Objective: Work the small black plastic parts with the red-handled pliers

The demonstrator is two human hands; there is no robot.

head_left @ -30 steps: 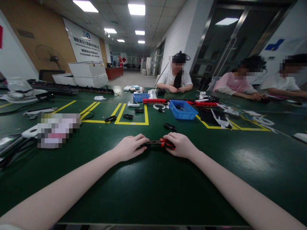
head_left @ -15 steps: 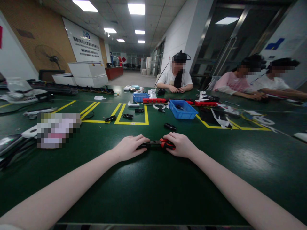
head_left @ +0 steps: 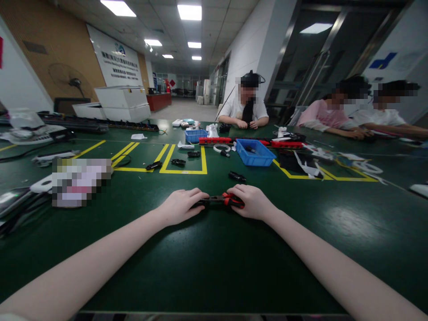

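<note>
My right hand (head_left: 251, 201) is closed round the red and black handles of a pair of pliers (head_left: 219, 199). The metal jaws point left, towards my left hand (head_left: 184, 206). Between the left thumb and fingers is a small black part (head_left: 199, 203), mostly hidden by the hand, and the jaw tips reach it. Whether the jaws grip it I cannot tell. Just beyond my right hand lies a black cylindrical piece (head_left: 237, 176). Further off, more black pieces (head_left: 178, 162) lie in and near a yellow taped rectangle.
A blue basket (head_left: 256, 154) and a smaller blue basket (head_left: 195, 135) stand ahead on the green table (head_left: 214, 263). Red strips (head_left: 216, 140) and a coiled white cable (head_left: 222, 148) lie near them. At left are cables and a blurred-out flat object (head_left: 82, 183). Co-workers (head_left: 243, 109) sit opposite and at right.
</note>
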